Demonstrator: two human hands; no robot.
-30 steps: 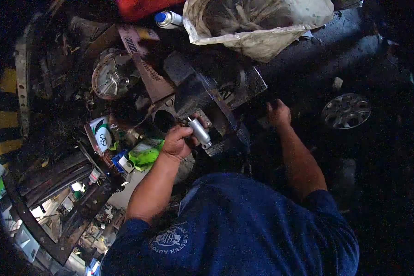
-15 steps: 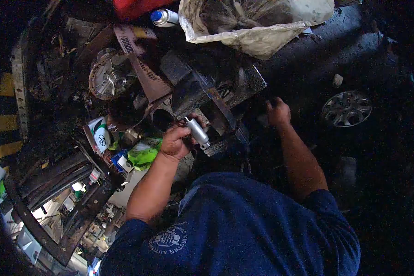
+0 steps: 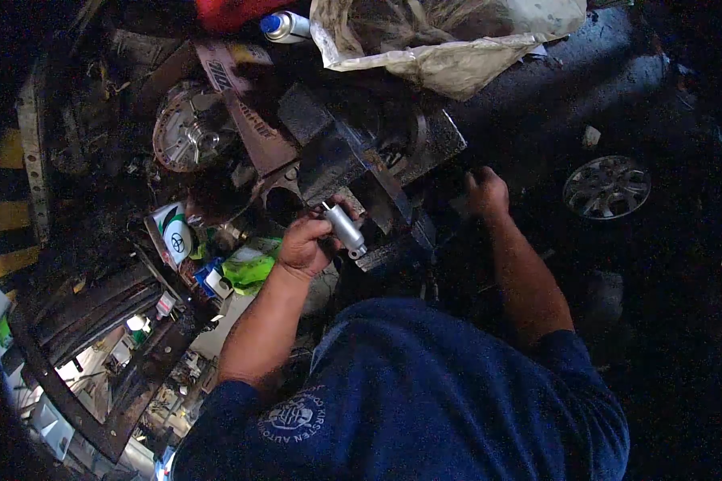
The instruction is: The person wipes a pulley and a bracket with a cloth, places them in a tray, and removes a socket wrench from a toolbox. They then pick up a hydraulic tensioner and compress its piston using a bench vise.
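In my left hand (image 3: pixel 306 244) is a small silver metal cylinder (image 3: pixel 344 230), with a thin pin at its upper end and a small eyelet at its lower end. The fingers wrap round it and it tilts down to the right. Just beyond it stands a dark steel assembly of plates and bars (image 3: pixel 369 156), with worn edges. To the right of that assembly, my right hand (image 3: pixel 488 192) is closed with the thumb side up. Deep shadow hides whatever its fingers may hold.
A round metal housing (image 3: pixel 186 132) and a worn printed box (image 3: pixel 245 120) lie at the back left. Beyond are a blue-capped spray can (image 3: pixel 287 28) and a dirty white sack (image 3: pixel 457 68). A wheel cover (image 3: pixel 607 187) rests at right. A green bag (image 3: pixel 253 264) lies near my left wrist.
Both hands keep nearly the same position and grip. The surroundings have shifted very slightly in view.
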